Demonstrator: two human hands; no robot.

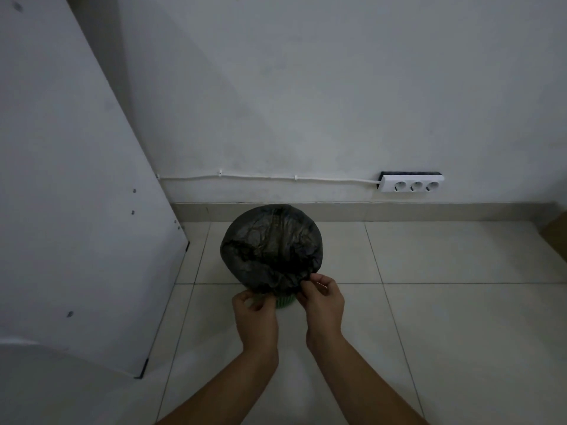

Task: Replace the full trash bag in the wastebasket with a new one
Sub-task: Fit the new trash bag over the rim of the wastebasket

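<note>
At the basket's (283, 301) near rim, on the floor (445, 317), both hands' fingers pinch the black bag's (271, 246) hem: left hand (255, 314), right hand (322, 302); thin film could tear, or the light basket tip if tugged

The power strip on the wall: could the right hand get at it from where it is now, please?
Probably yes. The right hand is busy pinching the black bag at the near rim of the wastebasket, but only bare floor tiles lie between it and the power strip.

The trash bag (271, 246) hides the wastebasket (284, 301) (green base shows).
</note>
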